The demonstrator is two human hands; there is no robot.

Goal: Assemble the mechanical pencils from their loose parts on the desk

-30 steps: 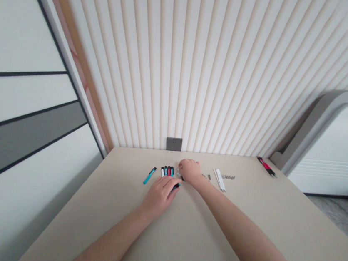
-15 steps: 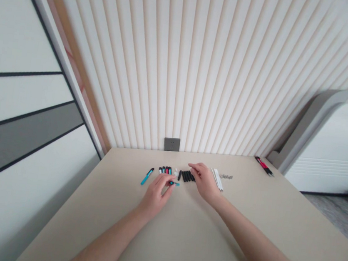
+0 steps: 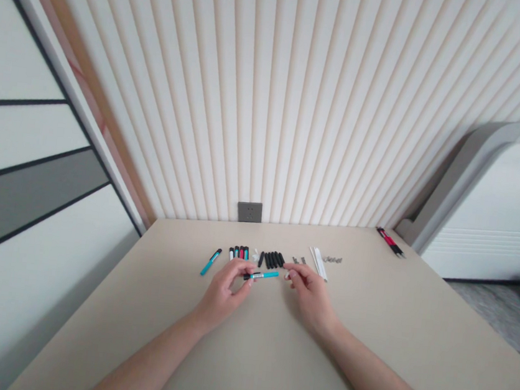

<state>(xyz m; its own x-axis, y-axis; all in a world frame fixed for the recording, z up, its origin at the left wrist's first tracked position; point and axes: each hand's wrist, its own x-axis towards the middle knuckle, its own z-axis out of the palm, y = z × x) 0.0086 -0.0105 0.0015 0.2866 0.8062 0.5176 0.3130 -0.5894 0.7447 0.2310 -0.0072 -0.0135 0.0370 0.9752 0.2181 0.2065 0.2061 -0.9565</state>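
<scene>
My left hand [image 3: 223, 291] pinches a teal pen barrel [image 3: 264, 275] at its dark left end and holds it level just above the beige table [image 3: 269, 359]. My right hand [image 3: 310, 291] is close to the barrel's right end, its fingertips closed on a tiny pale part [image 3: 287, 275] too small to name. Behind the hands lie a row of black grips [image 3: 271, 259], several coloured caps [image 3: 238, 252], a whole teal pen [image 3: 210, 261], small springs [image 3: 299, 260] and white refills [image 3: 318, 263].
A heap of small metal bits [image 3: 331, 259] lies right of the refills. A red and black pen [image 3: 390, 241] rests at the table's far right corner. A grey wall socket [image 3: 249, 211] sits in the ribbed wall behind; a white cabinet [image 3: 497, 216] stands to the right.
My left hand has lifted the teal barrel off the table. My right hand has come back from the parts row, first from the black grips, then toward the barrel's end.
</scene>
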